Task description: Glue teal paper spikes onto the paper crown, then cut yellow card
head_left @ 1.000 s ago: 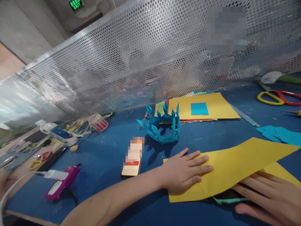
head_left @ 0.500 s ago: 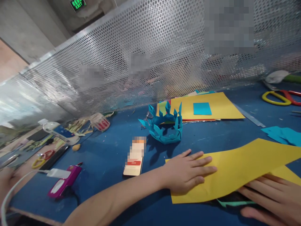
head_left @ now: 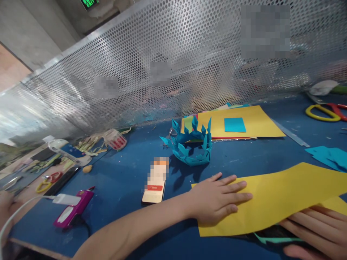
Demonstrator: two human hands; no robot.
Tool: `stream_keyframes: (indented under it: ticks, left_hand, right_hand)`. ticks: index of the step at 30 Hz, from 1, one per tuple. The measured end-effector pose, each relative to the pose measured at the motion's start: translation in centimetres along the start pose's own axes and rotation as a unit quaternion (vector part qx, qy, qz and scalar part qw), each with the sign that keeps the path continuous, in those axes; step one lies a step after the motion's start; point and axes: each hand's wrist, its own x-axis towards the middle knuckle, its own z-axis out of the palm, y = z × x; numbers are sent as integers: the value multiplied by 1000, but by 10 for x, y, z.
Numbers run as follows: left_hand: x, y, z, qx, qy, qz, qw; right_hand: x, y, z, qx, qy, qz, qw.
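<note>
My left hand (head_left: 217,200) lies flat with fingers spread on a yellow sheet of paper (head_left: 273,191), pressing its left end to the blue table. The sheet is bent over, its right part raised. My right hand (head_left: 320,229) is at the lower right, fingers stretched and tips hidden beneath the sheet's near edge; its thumb is apart below. By those fingers, partly under the paper, is a dark thing with a mint-green edge (head_left: 276,239); its kind is unclear. Beyond my left hand stands a folded blue paper crown (head_left: 189,159) with pointed tips.
A lit phone (head_left: 154,191) lies left of the crown. Behind are a yellow sheet with a blue square (head_left: 235,125), and scissors (head_left: 322,112) at right. Blue paper pieces (head_left: 329,155), a glue bottle (head_left: 67,151), a purple device (head_left: 74,209) and a perforated metal screen (head_left: 130,65) surround the area.
The view has shifted slightly. My right hand and the near edge of the yellow sheet sit a little further right and lower; my left hand stays flat on the paper.
</note>
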Motion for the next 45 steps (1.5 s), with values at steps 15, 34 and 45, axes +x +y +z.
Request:
stream_keyframes:
  ticks: [15, 34, 45]
  left_hand:
    - [0, 1, 0, 14, 1, 1, 1000]
    - [-1, 2, 3, 2, 12, 3, 1000]
    - [1, 3, 2, 9, 5, 2, 1000]
  right_hand:
    - [3, -15, 5, 15, 34, 97, 995]
    - [24, -11, 0, -20, -27, -16, 999]
    - [26, -7, -1, -13, -52, -42, 998]
